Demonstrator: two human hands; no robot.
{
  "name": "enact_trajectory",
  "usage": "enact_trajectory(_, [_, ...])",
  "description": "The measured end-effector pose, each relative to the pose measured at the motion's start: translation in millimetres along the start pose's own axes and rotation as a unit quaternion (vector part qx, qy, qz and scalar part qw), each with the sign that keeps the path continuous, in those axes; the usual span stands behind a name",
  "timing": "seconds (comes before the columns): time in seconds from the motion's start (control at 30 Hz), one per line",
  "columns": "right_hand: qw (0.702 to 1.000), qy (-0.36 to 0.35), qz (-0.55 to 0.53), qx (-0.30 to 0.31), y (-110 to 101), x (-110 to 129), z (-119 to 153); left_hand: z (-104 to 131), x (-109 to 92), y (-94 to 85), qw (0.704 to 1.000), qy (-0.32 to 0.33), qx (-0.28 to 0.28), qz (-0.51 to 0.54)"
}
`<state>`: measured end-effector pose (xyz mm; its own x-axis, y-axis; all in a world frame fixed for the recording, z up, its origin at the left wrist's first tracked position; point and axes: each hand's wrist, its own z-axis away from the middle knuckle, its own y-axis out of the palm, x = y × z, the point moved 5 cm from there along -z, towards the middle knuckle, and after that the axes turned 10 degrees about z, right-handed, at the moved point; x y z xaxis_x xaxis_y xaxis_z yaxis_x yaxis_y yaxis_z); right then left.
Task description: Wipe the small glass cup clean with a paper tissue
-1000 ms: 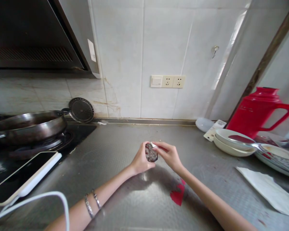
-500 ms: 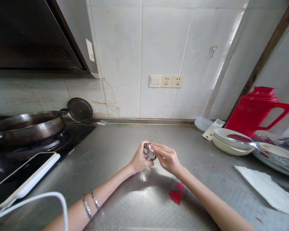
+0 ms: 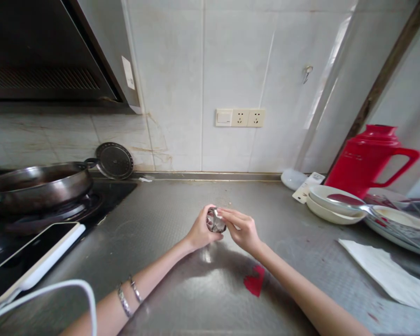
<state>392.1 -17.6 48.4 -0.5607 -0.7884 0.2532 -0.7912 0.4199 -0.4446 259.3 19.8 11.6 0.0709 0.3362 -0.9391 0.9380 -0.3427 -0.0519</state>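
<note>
Left hand [image 3: 199, 228]: its fingers wrap the far side of the shiny piece, with the thumb bent beneath; it looks clamped there.
Right hand [image 3: 243, 229]: fingers lie together, tips at the piece's right upper edge; whether they pinch or only press I cannot tell.
Shiny piece [image 3: 214, 223]: sits between both sets of fingers, seemingly lifted; glass or wrapped food, I can't make out which.
White bit [image 3: 218, 213]: shows just at the right fingertips, too small to name.
Slip: the piece looks smooth and round, so it could skid out of the left grip if the right fingers push harder than the thumb braces.
Drop: bare metal counter [image 3: 185, 298] is below the fingers; a fall there could mean a roll or a dent, since nothing soft lies under them.
Red scrap [image 3: 255, 281]: lies nearer the body than the right fingers, beside the right forearm; a sleeveless arm sweeping back could drag it.
Cable [image 3: 86, 285]: loops left of the fingers, crossing in front of the left forearm in my view; an elbow pulled back might snag it and tug the phone [image 3: 28, 261].
Stove [image 3: 121, 189]: its edge bounds the room left of the fingers, with the pan [image 3: 52, 186] well apart.
Bowls [image 3: 331, 214]: well right of the fingers, with the paper [image 3: 385, 275] nearer the body, limiting a wide right swing.
Wall [image 3: 182, 93]: rises beyond the fingers, with open metal before it.
</note>
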Motion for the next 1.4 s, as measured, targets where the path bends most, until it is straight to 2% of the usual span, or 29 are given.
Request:
enact_trajectory(0.1, [0.994,0.111,-0.018,-0.016,0,-11,-1,1,-4,-0.5,1.0,-0.002,-0.003,-0.019])
enact_trajectory(0.17, [0.989,0.147,-0.024,-0.018,1,-14,0,1,-3,-0.8,1.0,-0.006,-0.007,-0.023])
enact_trajectory(0.23, [0.992,0.121,-0.021,-0.016,2,-10,0,0,0,-1.6,1.0,-0.005,-0.013,-0.021])
enact_trajectory(0.37, [0.999,-0.03,-0.015,0.018,5,8,2,-4,7,-4.7,1.0,0.019,-0.023,-0.005])
enact_trajectory(0.43, [0.998,-0.056,-0.016,0.025,6,12,4,-5,8,-5.8,0.999,0.027,-0.021,0.001])
enact_trajectory(0.5, [0.999,-0.026,-0.019,0.012,5,8,3,-5,5,-5.8,1.0,0.026,-0.016,-0.002])
enact_trajectory(0.63, [0.995,0.09,-0.028,-0.014,3,-5,0,-2,-3,-3.6,0.999,0.031,-0.002,-0.02])
enact_trajectory(0.7, [0.994,0.109,-0.028,-0.012,4,-7,-1,-1,-5,-2.9,0.999,0.038,-0.001,-0.018])
enact_trajectory(0.77, [0.996,0.084,-0.019,-0.006,5,-5,0,-1,-4,-2.8,0.999,0.042,-0.003,-0.009])
enact_trajectory(0.93, [0.998,-0.054,0.013,0.026,6,8,4,-3,-1,-0.9,0.999,0.026,0.005,0.036])
enact_trajectory(1.0, [0.997,-0.073,0.009,0.031,5,10,3,-3,-4,-0.1,0.999,0.024,0.006,0.045])
enact_trajectory(1.07, [0.999,-0.038,-0.006,0.018,3,7,1,-2,-8,0.3,0.999,0.023,0.004,0.04])
enact_trajectory(1.2, [0.994,0.1,-0.038,-0.006,3,-5,-1,-1,-11,-1.7,1.0,0.021,-0.011,0.008])
enact_trajectory(1.27, [0.989,0.143,-0.038,-0.007,5,-9,1,-1,-10,-3.0,1.0,0.021,-0.02,-0.008])
enact_trajectory(1.33, [0.99,0.14,-0.026,-0.013,6,-8,2,-1,-8,-3.5,0.999,0.027,-0.024,-0.022])
enact_trajectory(1.4, [0.996,0.092,-0.012,-0.013,5,-2,3,-1,-7,-2.5,0.999,0.037,-0.023,-0.026])
